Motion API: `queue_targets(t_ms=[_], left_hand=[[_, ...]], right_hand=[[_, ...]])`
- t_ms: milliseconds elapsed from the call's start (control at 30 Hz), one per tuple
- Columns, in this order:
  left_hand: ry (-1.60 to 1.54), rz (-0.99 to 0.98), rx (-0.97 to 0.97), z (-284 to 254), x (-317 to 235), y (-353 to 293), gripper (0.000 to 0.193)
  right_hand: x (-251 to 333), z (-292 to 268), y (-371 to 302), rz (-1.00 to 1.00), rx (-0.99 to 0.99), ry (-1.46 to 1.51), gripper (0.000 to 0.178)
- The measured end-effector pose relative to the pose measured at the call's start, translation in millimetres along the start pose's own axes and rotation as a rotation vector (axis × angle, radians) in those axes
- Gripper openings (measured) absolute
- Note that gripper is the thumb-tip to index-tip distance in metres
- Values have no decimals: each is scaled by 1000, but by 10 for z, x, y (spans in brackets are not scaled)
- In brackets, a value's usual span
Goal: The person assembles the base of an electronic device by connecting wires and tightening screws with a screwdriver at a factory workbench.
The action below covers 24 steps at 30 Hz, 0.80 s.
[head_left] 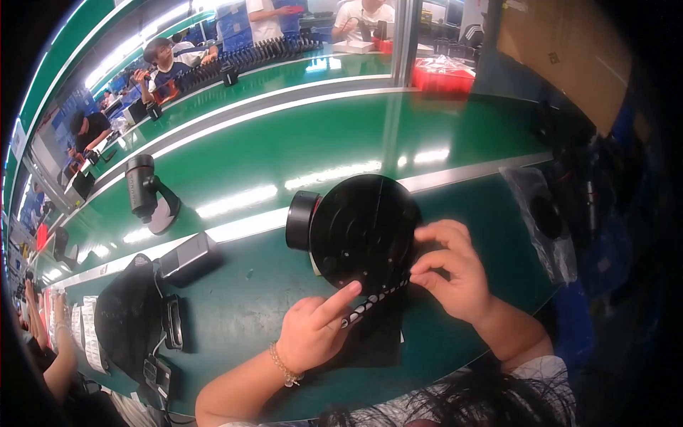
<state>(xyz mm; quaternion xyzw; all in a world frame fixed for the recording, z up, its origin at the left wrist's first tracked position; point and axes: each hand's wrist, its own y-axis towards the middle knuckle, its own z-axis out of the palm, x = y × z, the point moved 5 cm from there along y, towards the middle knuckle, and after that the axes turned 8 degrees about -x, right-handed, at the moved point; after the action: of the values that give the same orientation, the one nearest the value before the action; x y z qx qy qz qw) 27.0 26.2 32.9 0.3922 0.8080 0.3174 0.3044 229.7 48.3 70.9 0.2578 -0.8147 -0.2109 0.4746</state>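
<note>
A round black disc-shaped base (pixel 363 228) faces me at the middle of the bench, with small holes near its lower edge. Behind its left side sticks out a black cylinder (pixel 302 219). A narrow black strip with a row of pale round dots (pixel 365 307) slants along the lower edge of the base. My left hand (pixel 313 331) holds the strip's lower end, its index finger stretched toward the base. My right hand (pixel 455 274) pinches the upper end between thumb and fingertip, its other fingers raised beside the disc's right edge.
On the left lie a black bag-like cover (pixel 128 306), a dark grey box (pixel 188 257) and a small device with a cable (pixel 156 373). A black microphone-shaped device (pixel 146 192) stands beyond. A clear plastic bag (pixel 537 220) is at right. Other people work across the green line (pixel 320 135).
</note>
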Motion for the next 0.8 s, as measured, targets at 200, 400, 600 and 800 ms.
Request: queue_targets(t_ms=[200, 400, 600, 800], left_hand=[[8, -29, -5, 90, 7, 46, 16], [34, -23, 0, 191, 29, 96, 17], [11, -27, 55, 239, 21, 171, 19], [11, -24, 52, 289, 13, 213, 19]], right_hand=[[16, 34, 61, -103, -32, -124, 9], [-119, 25, 96, -95, -53, -104, 7], [-275, -15, 38, -225, -134, -170, 13], [-290, -45, -82, -528, -152, -620, 31]])
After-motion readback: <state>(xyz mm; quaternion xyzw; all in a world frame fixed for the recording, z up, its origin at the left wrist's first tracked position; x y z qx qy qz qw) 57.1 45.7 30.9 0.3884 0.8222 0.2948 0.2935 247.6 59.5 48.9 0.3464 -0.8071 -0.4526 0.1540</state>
